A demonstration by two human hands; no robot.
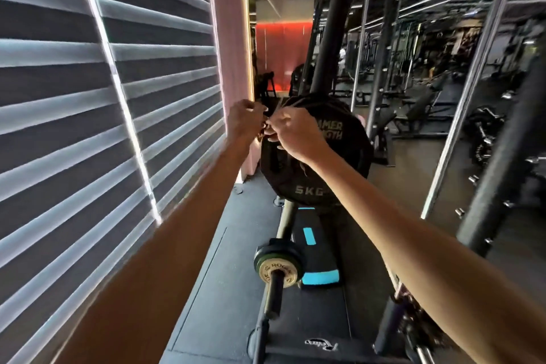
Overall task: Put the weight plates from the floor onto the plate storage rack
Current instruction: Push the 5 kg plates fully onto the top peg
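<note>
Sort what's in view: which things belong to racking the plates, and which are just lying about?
Job: black 5KG plate, gripped at its rim by left hand and right hand; upright post behind it.
Lying about: barbell with small plates; teal-and-black pad; window blinds.

Weight plate (319,162) at the left hand (246,122) and right hand (292,136): black, matt, rubber-like skin with pale printed lettering; the upright (331,38) behind it is black metal with a dull painted finish. Below the hands, the bar end (273,295) is dark, dull metal carrying a small plate (277,266) with a glossy gold-coloured face, beside a black pad (316,248) with turquoise patches, over a matt dark floor (206,275). Left of the hands, blinds (88,103) of banded, cloth-like material; right of the hands, bright polished metal posts (475,80).
</note>
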